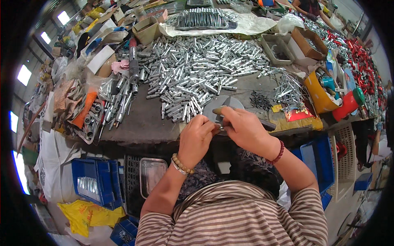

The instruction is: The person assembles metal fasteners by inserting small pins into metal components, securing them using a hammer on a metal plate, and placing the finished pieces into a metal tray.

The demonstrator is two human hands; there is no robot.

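My left hand (196, 139) and my right hand (245, 129) meet at the near edge of the dark workbench (143, 119). Between their fingertips sits a small metal part (221, 128), pinched from both sides. My right hand also rests on a tool with a brownish handle (218, 110), lying over a round grey metal disc (223, 103). Just beyond the disc spreads a big heap of shiny metal tubes (201, 69). Both wrists wear bead bracelets.
Longer metal pipes (117, 102) lie at the left, small dark screws (259, 99) at the right. A yellow container (319, 96) and cardboard boxes (308, 43) stand right. Blue crates (96, 182) and a metal tray (151, 174) sit below the bench. Red parts (363, 61) cover the far right, where another person works.
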